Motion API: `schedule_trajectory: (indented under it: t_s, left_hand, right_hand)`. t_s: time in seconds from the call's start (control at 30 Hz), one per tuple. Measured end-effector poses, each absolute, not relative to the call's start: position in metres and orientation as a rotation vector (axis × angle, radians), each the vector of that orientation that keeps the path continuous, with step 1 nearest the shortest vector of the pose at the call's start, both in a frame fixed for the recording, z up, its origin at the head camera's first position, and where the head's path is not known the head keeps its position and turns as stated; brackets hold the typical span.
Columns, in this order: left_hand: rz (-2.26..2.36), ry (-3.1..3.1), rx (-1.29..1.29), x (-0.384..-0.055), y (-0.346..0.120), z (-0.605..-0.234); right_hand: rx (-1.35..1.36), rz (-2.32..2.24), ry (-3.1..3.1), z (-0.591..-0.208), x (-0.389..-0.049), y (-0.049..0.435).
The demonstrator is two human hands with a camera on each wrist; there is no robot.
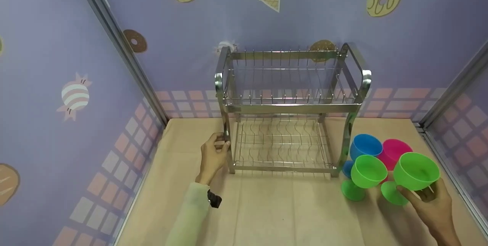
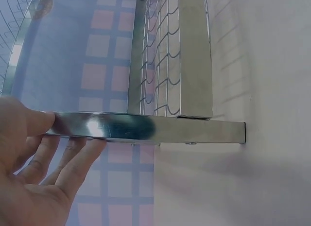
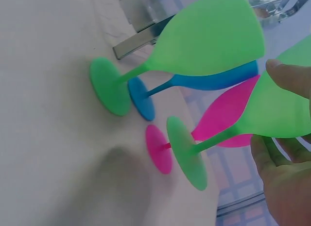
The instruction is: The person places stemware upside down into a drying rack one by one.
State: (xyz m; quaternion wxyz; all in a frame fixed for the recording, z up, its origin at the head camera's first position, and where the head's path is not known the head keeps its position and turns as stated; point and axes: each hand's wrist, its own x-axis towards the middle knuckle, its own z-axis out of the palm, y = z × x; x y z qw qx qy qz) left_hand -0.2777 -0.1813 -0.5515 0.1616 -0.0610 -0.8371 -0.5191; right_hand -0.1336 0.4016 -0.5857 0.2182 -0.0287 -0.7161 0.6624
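Fingers of the right hand (image 1: 435, 206) gripped a green goblet (image 1: 415, 172) round its bowl, its foot perhaps clear of the bench (image 1: 274, 208), just beside the pink goblet (image 1: 397, 152); those of the left hand (image 1: 212, 158) pinched the rack (image 1: 293, 108); a sideways swing could have toppled the pink goblet.

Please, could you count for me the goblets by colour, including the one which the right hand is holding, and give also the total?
Green: 2 (the held green goblet in the right hand, and the standing green goblet)
Blue: 1 (blue goblet)
Pink: 1 (pink goblet)
Total: 4
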Motion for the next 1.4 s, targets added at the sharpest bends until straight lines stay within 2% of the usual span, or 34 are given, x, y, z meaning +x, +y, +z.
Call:
schedule_trajectory:
  t_s: [0.3,0.67,1.07,1.4]
  left_hand:
    - [-1.454,-2.426,-0.254,-0.276,-0.188,-0.539]
    - [-1.302,-2.386,-0.372,-0.262,-0.187,-0.505]
    - [-1.321,-2.479,-0.559,-0.243,-0.171,-0.494]
    - [-1.405,-2.510,-0.657,-0.230,-0.150,-0.493]
  right_hand:
    - [0.014,1.617,-2.086,-0.542,-0.134,0.396]
    - [0.127,1.253,-2.260,-0.503,-0.140,0.374]
    - [0.446,1.076,-2.251,-0.485,-0.164,0.346]
    - [0.515,0.847,-2.338,-0.479,-0.173,0.313]
